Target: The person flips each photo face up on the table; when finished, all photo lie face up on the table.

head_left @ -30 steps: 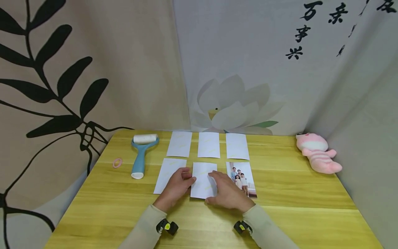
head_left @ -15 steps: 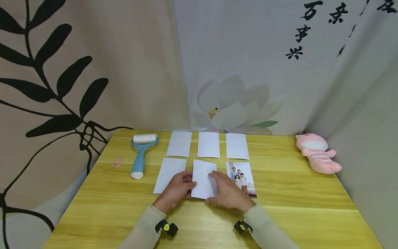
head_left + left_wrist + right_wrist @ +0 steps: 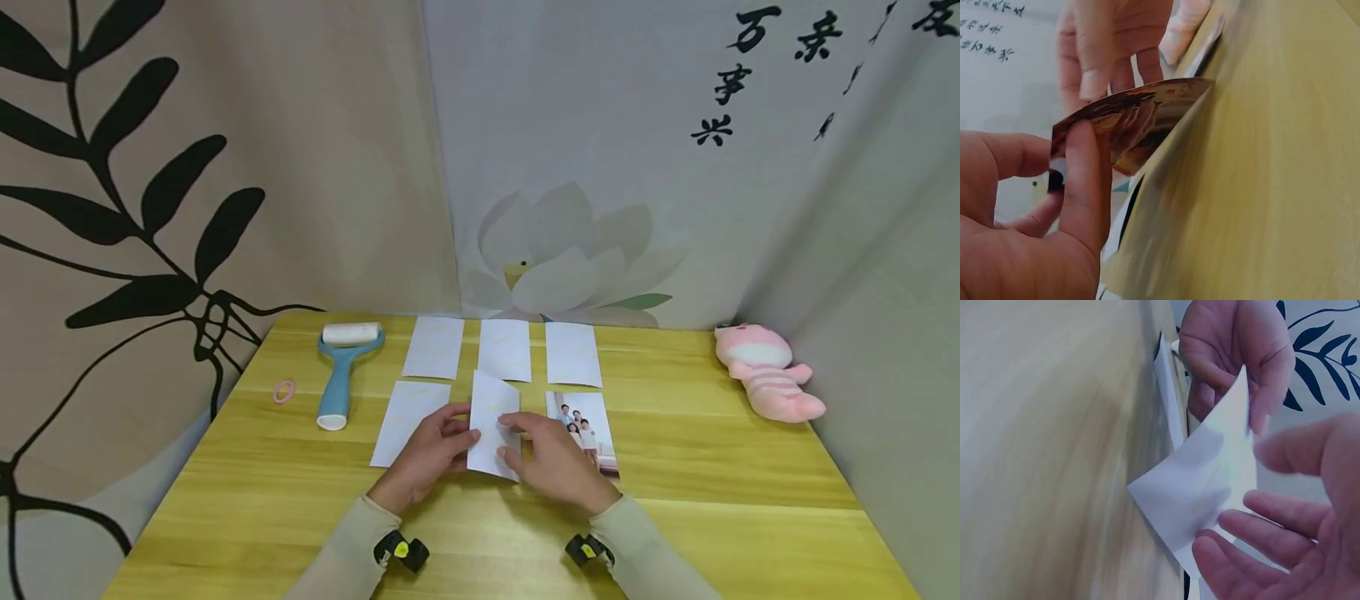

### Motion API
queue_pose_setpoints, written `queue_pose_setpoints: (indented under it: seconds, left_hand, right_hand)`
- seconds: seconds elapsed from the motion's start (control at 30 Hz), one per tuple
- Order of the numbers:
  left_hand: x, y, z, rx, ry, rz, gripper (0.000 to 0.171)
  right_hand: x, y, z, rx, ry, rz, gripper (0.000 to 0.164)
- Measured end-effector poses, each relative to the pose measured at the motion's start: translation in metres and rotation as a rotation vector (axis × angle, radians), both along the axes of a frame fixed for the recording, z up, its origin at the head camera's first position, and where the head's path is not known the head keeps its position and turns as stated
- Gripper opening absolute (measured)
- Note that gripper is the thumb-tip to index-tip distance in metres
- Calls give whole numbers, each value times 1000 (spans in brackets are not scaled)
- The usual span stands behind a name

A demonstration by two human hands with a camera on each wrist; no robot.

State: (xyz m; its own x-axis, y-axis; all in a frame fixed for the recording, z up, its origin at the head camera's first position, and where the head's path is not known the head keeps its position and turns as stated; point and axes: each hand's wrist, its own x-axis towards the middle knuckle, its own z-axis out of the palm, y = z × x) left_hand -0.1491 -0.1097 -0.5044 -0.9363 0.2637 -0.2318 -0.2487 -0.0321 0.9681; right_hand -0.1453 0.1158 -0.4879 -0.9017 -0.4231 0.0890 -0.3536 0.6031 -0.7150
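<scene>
In the head view my left hand (image 3: 429, 450) pinches the left edge of a photo print (image 3: 491, 425), which stands tilted up with its white back toward me. Its brown, dark-toned picture side (image 3: 1141, 122) shows in the left wrist view, slightly bowed. My right hand (image 3: 551, 458) is at the print's right side, fingers spread and loosely bent, fingertips close to the white back (image 3: 1204, 475). Right of it lies a family photo (image 3: 592, 425), face up, partly covered by my right hand. To the left, a face-down print (image 3: 405, 417) lies beside my left hand.
Behind stand three face-down prints in a row, among them the middle one (image 3: 505, 350). A blue-handled lint roller (image 3: 337, 383) and a pink ring (image 3: 283, 384) lie left on the wooden table (image 3: 712, 517). A pink plush toy (image 3: 768, 371) rests at the right edge.
The middle front print has been tilted up off the table, its left side lifted by my left hand. My right fingers have loosened from its right edge.
</scene>
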Motion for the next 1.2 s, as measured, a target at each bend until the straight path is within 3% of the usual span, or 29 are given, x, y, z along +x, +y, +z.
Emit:
queue_pose_setpoints:
  seconds: [0.27,0.57,0.73,0.87,1.03,1.2]
  left_hand:
    - [2,6,12,22,43,-44,53]
    - [4,18,21,-36,125,-94,54]
    - [6,27,25,-125,199,-94,54]
    - [10,36,28,-270,283,-64,54]
    - [14,50,29,-424,405,-5,57]
    - [18,58,29,-506,449,30,58]
  right_hand:
    - [-1,-4,9,-183,-65,-100,28]
    - [-2,-4,14,-401,-195,-142,32]
    - [-4,-4,17,-466,-255,-184,45]
    - [-5,-4,20,-437,-246,-227,54]
    - [-5,-5,23,-358,-196,-294,49]
    - [-5,-5,22,-339,-199,-317,46]
